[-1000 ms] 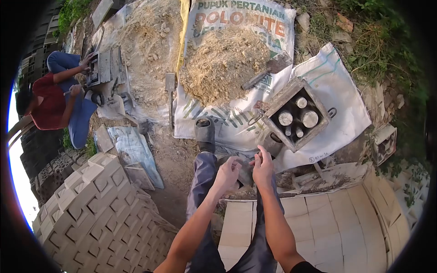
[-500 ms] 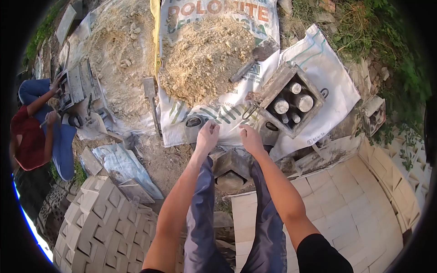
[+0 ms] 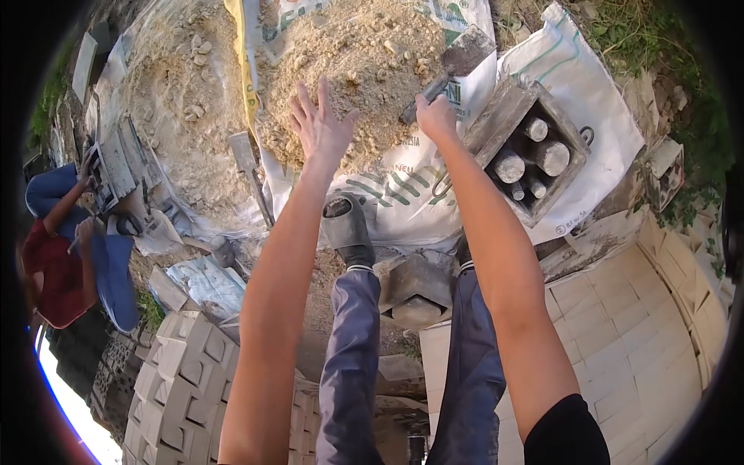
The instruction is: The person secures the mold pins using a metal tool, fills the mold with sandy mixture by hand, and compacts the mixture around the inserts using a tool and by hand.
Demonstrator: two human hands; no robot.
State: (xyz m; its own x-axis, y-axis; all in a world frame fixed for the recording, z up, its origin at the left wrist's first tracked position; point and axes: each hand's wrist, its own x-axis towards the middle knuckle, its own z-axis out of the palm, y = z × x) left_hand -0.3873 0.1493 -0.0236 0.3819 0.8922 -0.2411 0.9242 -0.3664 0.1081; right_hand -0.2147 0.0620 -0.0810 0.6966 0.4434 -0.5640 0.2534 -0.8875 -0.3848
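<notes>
Head view: left hand (image 3: 322,132) is wide open, fingers fanned, pointing up-frame over the sand pile (image 3: 364,70). Back of the hand faces the camera, thumb out to the right; nothing visible in its hold. Can't tell if the fingertips touch the sand.

Right hand (image 3: 437,119) is at the trowel (image 3: 468,51), fingers bent in at the handle. Part of the grip is hidden by the hand, so can't tell whether it is closed. Trowel sits on the right side of the pile, handle running down-left, blade up-right over the printed sack (image 3: 395,190).

Wrists: left roughly in line with its forearm, right angled up-left. Both arms reach well forward, left near straight, right with a slight elbow bend, forearms either side of the sandaled left foot (image 3: 346,225).

Right of the right forearm: box mold (image 3: 577,167), tilted in frame, round cores inside, wire loops on its sides, resting on a white sack (image 3: 612,116). Hollow block (image 3: 422,283) lies between the lower legs. Long flat tool (image 3: 246,159) is left of the left forearm.

Farther out: another person (image 3: 58,267) in a dark red top, far left, hands at a metal frame (image 3: 116,167). Stacked pale blocks (image 3: 186,380) lower left, more pale blocks (image 3: 612,333) lower right.
</notes>
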